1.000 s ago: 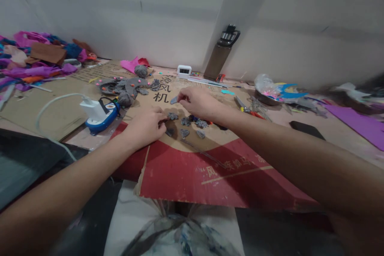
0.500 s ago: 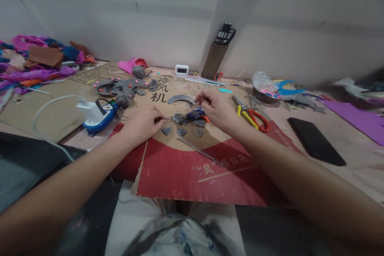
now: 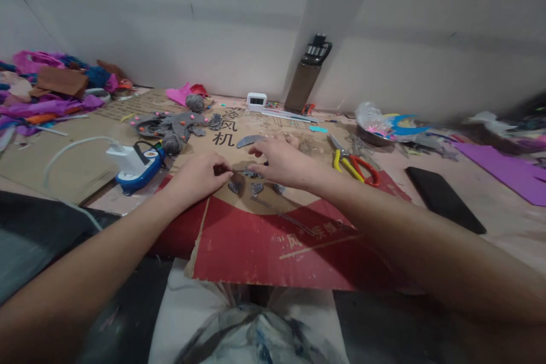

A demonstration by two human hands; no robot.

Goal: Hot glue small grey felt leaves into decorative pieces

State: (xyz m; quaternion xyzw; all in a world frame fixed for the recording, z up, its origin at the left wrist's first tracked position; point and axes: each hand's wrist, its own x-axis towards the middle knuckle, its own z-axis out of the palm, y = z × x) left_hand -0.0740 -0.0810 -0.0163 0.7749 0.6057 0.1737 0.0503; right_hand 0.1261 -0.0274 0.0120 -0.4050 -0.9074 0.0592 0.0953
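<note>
So the right hand point(image 3: 282, 162) is blocking the best bit: it hangs over the middle of the cardboard point(image 3: 251, 256), fingers and thumb apart, covering most of the ruffled grey pieces point(image 3: 251, 173) and one end of the curved grey strip point(image 3: 248, 141). Left hand point(image 3: 200, 175) sits just left of them, fingertips bunched; there might be a thin thread there, but it's too fine to tell if that grip has anything. Three little grey hearts point(image 3: 256, 188) lie in a row on the near side, the right one a bit shadowed. Pliers or scissors, hard to say, with red and yellow handles point(image 3: 370, 173) sit right of the forearm, near a black phone point(image 3: 446, 199). Blue power strip point(image 3: 137, 181) crowds the left, and a dark bottle point(image 3: 302, 86) stands by the wall. Bowl on the right has blurry contents.
</note>
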